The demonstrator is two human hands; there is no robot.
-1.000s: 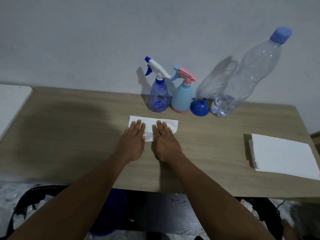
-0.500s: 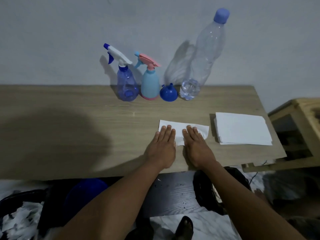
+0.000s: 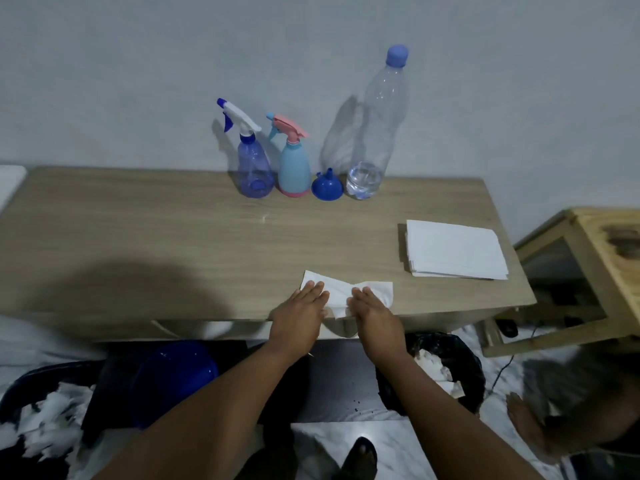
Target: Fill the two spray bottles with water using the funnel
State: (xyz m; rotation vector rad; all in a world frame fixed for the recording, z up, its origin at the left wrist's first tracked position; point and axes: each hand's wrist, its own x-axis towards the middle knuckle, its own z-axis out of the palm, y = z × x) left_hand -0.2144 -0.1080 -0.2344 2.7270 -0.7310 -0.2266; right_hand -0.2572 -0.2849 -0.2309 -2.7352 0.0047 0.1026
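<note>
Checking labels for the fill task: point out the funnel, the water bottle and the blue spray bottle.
funnel (image 3: 327, 189), head view, on its blue cone.
water bottle (image 3: 382, 109), head view, on its clear body.
blue spray bottle (image 3: 254, 164), head view, on its translucent body.

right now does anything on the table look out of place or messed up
The tissue under the left hand and right hand is bunched in the middle, at the front edge of the table. The funnel sits spout up. Nothing is tipped over.
</note>
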